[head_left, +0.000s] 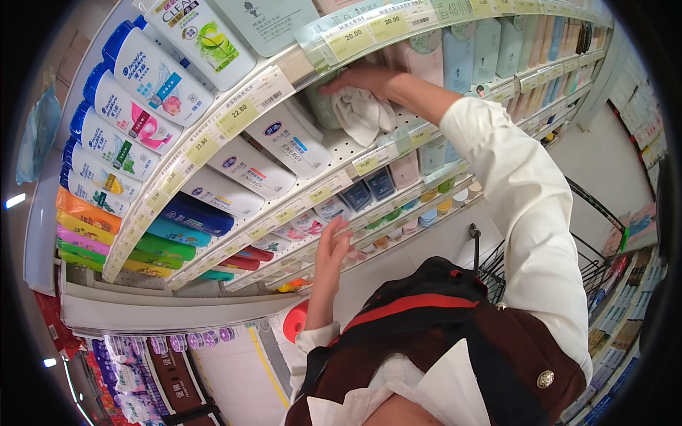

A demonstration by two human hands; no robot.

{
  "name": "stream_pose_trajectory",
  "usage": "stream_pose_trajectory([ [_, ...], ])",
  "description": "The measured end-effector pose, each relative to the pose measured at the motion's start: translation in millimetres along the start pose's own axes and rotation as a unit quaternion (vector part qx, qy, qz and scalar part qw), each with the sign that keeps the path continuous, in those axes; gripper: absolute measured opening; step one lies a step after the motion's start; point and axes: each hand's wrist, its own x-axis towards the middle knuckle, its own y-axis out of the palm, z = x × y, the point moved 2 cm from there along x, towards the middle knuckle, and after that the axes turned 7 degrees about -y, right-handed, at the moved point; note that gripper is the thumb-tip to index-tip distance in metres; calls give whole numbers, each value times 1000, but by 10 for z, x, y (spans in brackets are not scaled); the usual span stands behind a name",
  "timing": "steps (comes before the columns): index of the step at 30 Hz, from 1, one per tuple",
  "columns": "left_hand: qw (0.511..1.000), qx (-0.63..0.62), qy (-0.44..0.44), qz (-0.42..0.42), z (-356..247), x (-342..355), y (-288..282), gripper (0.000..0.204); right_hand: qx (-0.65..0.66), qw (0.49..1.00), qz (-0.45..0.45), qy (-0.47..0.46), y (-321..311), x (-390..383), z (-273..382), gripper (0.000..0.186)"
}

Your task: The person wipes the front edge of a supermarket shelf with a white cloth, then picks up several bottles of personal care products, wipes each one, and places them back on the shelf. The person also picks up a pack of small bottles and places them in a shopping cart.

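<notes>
My right arm reaches into a shelf, and my right hand point(371, 79) grips a crumpled white cloth point(362, 117) that rests at the perforated shelf board. The fingertips are partly in shadow beside a pale green bottle point(323, 105); whether they touch it I cannot tell. On the near side of the cloth stands a white bottle with a dark blue oval label point(288, 138). Lower down, my left hand point(331, 254) is raised in front of the lower shelves, its fingers stretched out and holding nothing.
White bottles with blue caps point(153, 74) line the upper shelf at the left. Colourful bottles point(167, 245) fill the lower left. Price rails point(238, 117) edge each shelf. A black wire cart point(593, 266) stands at the right, and a round red object point(295, 323) is by my left wrist.
</notes>
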Motion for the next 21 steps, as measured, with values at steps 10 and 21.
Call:
stream_pose_trajectory([
  [10,986,-68,-70,-134,494,-468,-305,46,18,992,32,-120,-108,585,-444,69],
  [21,990,-48,-75,-105,542,-445,-337,50,-306,921,-95,-223,-68,435,-202,65],
])
